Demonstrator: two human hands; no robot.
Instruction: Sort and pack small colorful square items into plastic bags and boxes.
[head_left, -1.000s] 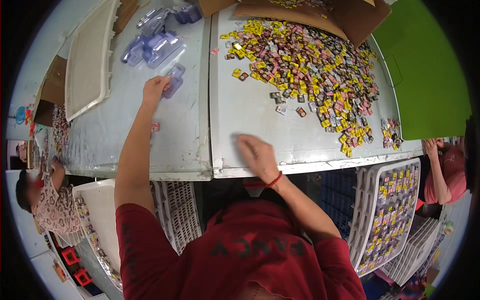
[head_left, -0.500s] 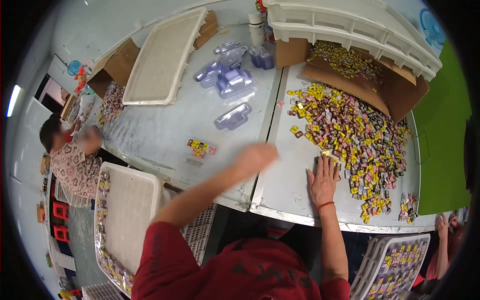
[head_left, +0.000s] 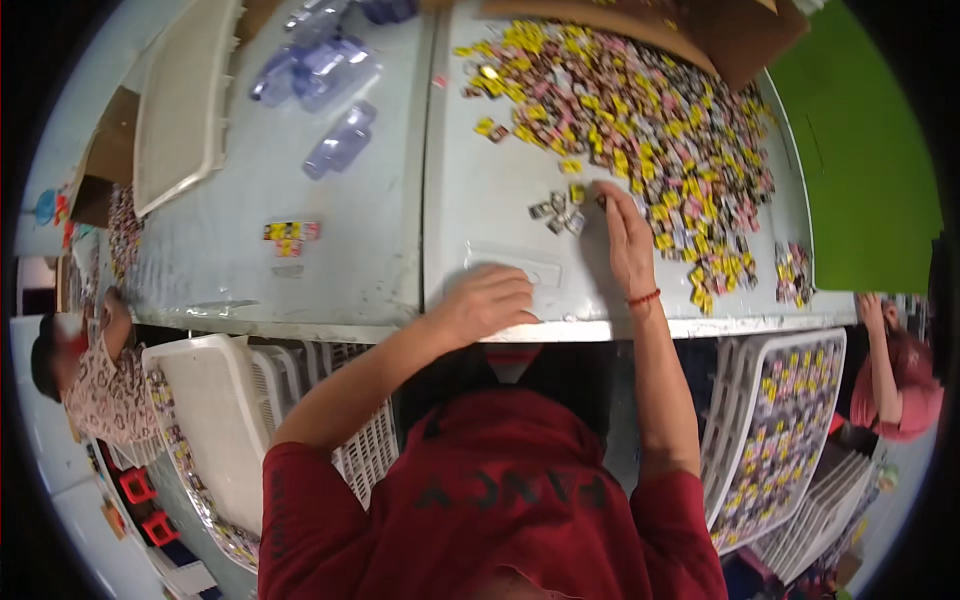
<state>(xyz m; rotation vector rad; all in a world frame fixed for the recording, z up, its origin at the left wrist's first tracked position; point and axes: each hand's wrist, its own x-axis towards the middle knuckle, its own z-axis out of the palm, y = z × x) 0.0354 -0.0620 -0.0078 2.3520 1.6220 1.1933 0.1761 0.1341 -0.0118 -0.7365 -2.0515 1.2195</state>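
My left hand (head_left: 488,303) is at the table's front edge, fingers bent and held together. Beside its fingertips lies a clear, flat plastic piece (head_left: 515,262); whether the fingers grip its near edge is hidden. My right hand (head_left: 628,245) stretches its fingers forward over the table, turned on its side. A dark small wrapped piece touches its fingertips. Just left of them lies a small cluster of grey and yellow wrapped pieces (head_left: 558,212). Beyond and to the right spreads a large heap of yellow, brown and pink pieces (head_left: 620,110).
Clear plastic trays (head_left: 338,140) lie at the back left, near a small group of pieces (head_left: 290,235). A cardboard box (head_left: 740,40) borders the heap. White crates (head_left: 205,400) stand left, others (head_left: 735,440) right. One person (head_left: 110,385) works left, another (head_left: 900,370) right.
My left hand has come back toward the table's front edge. My right hand has turned from lying flat onto its side, with a small cluster now left of it. The view has tilted down.
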